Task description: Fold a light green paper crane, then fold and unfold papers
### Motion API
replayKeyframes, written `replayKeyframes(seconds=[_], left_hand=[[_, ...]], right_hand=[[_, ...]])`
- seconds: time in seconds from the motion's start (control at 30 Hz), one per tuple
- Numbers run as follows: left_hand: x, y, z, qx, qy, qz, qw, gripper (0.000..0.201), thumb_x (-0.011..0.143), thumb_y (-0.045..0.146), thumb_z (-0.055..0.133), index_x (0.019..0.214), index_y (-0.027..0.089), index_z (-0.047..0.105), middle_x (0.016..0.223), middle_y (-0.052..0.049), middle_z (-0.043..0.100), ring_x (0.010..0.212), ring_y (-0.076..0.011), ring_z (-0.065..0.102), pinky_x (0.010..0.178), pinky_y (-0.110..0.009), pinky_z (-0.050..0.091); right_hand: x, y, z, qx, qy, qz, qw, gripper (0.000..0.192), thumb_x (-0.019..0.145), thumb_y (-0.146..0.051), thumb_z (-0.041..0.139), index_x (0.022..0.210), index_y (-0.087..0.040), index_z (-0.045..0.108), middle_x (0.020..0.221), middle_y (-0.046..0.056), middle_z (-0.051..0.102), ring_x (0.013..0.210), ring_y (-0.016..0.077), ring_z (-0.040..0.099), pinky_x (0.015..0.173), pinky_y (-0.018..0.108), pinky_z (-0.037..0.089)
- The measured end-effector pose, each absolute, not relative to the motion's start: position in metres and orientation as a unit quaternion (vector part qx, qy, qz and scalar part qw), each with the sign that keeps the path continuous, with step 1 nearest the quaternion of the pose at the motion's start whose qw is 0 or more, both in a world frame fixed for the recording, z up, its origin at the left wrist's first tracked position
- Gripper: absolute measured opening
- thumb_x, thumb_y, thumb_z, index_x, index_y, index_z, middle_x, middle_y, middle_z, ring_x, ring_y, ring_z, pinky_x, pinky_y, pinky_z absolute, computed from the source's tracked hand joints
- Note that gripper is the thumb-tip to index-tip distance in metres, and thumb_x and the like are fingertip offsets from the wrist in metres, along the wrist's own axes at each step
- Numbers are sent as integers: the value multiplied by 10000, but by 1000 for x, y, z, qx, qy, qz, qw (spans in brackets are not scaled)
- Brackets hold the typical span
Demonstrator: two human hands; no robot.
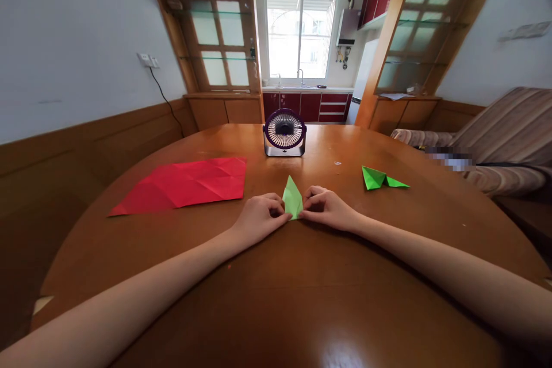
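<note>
A small folded piece of light green paper [292,198] stands pointed upward on the round wooden table [276,299], near its middle. My left hand [259,218] pinches its lower left edge with curled fingers. My right hand [328,207] pinches its lower right edge. Both forearms rest on the tabletop.
A creased red paper sheet [185,184] lies flat to the left. A second folded green paper [382,179] lies to the right. A small purple desk fan [284,132] stands behind the hands. A striped sofa [495,138] is at the right, wooden wall panels at the left.
</note>
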State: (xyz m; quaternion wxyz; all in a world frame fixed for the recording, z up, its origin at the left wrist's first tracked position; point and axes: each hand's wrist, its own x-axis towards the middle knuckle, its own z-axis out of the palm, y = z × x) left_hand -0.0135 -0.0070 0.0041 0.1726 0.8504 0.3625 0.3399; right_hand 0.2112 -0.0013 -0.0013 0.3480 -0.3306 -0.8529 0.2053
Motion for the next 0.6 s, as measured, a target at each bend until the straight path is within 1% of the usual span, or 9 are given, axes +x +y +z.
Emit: replayKeyframes(seconds=[0.17, 0.27, 0.33, 0.4, 0.43, 0.5, 0.6], left_hand=[[-8, -8, 5, 805, 435, 340, 218, 169, 715, 247, 730, 561, 197, 682, 798, -27, 703, 876, -203, 645, 765, -305, 471], [-7, -7, 4, 789, 450, 342, 241, 180, 696, 251, 736, 548, 194, 652, 797, -32, 692, 914, -214, 644, 826, -324, 469], [-7, -6, 1, 781, 454, 346, 252, 181, 690, 256, 734, 570, 188, 618, 805, -30, 674, 917, -213, 644, 837, -328, 473], [-8, -4, -2, 772, 462, 355, 254, 168, 677, 266, 741, 655, 186, 595, 832, -25, 656, 901, -211, 640, 818, -332, 483], [-8, -2, -3, 768, 467, 360, 249, 193, 665, 273, 751, 713, 186, 586, 858, -26, 649, 895, -212, 636, 808, -336, 487], [-9, 0, -6, 762, 477, 370, 235, 294, 639, 287, 772, 825, 186, 568, 933, -39, 640, 903, -216, 624, 814, -352, 490], [-10, 3, -8, 762, 478, 367, 238, 413, 630, 295, 790, 954, 183, 561, 1050, -71, 644, 1000, -237, 613, 910, -399, 465]], right_hand=[[209, -1, -4, -397, -813, 233, 356, 203, 805, -292, 679, 649, -162, 678, 820, 42, 601, 823, 166, 566, 780, 317, 455], [208, -2, -3, -405, -822, 202, 346, 173, 790, -254, 678, 649, -158, 654, 793, 38, 590, 795, 162, 556, 746, 304, 452], [207, -3, -2, -406, -829, 175, 342, 140, 779, -241, 682, 677, -154, 640, 790, 36, 577, 758, 153, 545, 703, 289, 450], [208, -4, -2, -404, -832, 159, 345, 104, 778, -243, 684, 749, -153, 639, 823, 39, 583, 740, 147, 545, 676, 279, 454], [208, -4, -2, -399, -835, 152, 347, 100, 784, -246, 682, 796, -156, 643, 852, 45, 596, 753, 150, 554, 686, 283, 462], [208, -4, -2, -378, -847, 138, 346, 114, 810, -251, 664, 883, -165, 653, 925, 63, 634, 828, 169, 583, 761, 314, 479], [209, -3, -3, -350, -868, 123, 331, 170, 853, -256, 625, 997, -174, 665, 1050, 90, 670, 971, 203, 607, 888, 376, 472]])
